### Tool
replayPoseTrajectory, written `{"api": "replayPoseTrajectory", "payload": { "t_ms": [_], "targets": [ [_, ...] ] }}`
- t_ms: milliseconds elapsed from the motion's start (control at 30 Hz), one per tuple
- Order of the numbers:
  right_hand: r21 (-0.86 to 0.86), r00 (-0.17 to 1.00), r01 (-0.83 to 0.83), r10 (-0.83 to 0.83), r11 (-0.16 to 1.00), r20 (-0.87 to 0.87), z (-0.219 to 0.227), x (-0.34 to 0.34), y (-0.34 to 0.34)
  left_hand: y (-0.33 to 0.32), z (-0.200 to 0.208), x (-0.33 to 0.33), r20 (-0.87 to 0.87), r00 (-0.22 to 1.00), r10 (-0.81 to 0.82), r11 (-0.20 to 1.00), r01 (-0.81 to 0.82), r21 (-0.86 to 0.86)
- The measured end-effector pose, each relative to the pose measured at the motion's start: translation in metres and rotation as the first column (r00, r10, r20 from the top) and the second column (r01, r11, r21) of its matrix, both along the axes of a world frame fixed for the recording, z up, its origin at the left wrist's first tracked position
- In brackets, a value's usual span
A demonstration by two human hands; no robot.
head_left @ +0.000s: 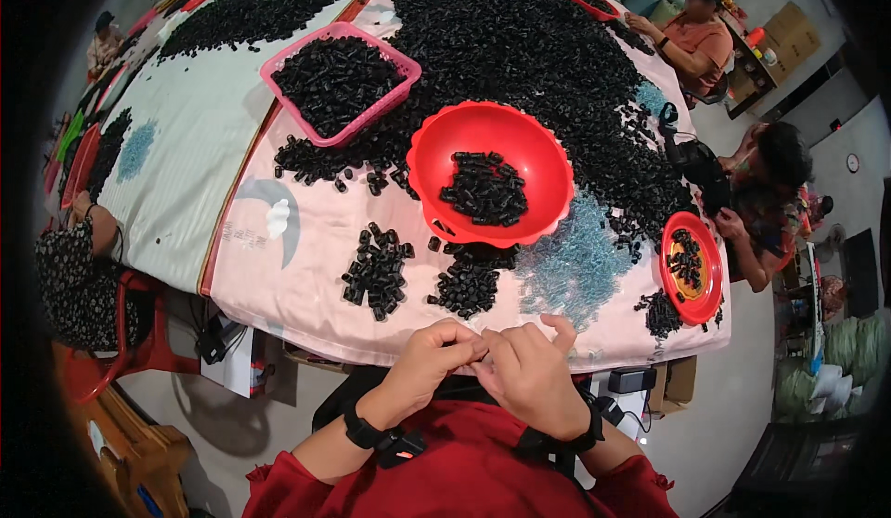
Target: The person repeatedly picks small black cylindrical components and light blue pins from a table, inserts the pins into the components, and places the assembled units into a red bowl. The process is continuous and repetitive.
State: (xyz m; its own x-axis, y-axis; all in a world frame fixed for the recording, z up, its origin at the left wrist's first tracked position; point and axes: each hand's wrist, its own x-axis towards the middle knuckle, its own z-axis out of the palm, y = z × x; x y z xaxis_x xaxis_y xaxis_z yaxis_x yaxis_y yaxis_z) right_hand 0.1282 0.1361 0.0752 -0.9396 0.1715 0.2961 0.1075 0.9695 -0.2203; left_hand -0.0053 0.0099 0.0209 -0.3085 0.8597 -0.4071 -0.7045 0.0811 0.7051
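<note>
Just above the table's front edge, my left hand point(429, 366) and my right hand point(531, 375) meet with fingertips pinched together. Whatever they hold is too small and too covered by the fingers to make out. Beyond them lie two small heaps of short black plastic pieces, a left heap point(375, 273) and a middle heap point(467, 288). To the right of these spreads a patch of small clear bluish pieces point(577, 263). Behind the middle heap stands a red scalloped bowl point(549, 151), with black cylindrical parts point(483, 189) in it.
A pink basket point(379, 110) full of black parts stands back left. A large black pile point(529, 45) covers the far table. At right sits a red oval tray point(713, 272) beside a small black heap point(660, 315). Other people sit around the tables, including one person point(763, 193) close on the right.
</note>
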Motion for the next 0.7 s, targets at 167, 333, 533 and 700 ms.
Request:
{"api": "replayPoseTrajectory", "payload": {
  "t_ms": [167, 333, 533, 700],
  "targets": [
    [0.038, 0.999, 0.034, -0.034, 0.999, 0.001, -0.002, -0.001, -0.005, -0.003, 0.005, -0.004, -0.028, 0.999, -0.019, 1.0, 0.019, -0.02],
    [0.06, 1.0, 0.026, -0.025, 0.998, -0.008, 0.0, -0.001, -0.005, -0.01, -0.003, -0.006, -0.004, 0.993, -0.117, 0.993, 0.117, -0.001],
    [0.068, 1.0, -0.002, 0.004, 0.998, -0.028, -0.009, 0.001, -0.004, -0.009, -0.017, -0.005, 0.01, 0.988, -0.154, 0.988, 0.154, 0.0],
    [0.091, 0.996, -0.051, 0.057, 0.994, -0.065, -0.013, 0.004, -0.007, -0.009, -0.018, -0.005, 0.064, 0.983, -0.173, 0.985, 0.172, 0.018]
  ]
}}
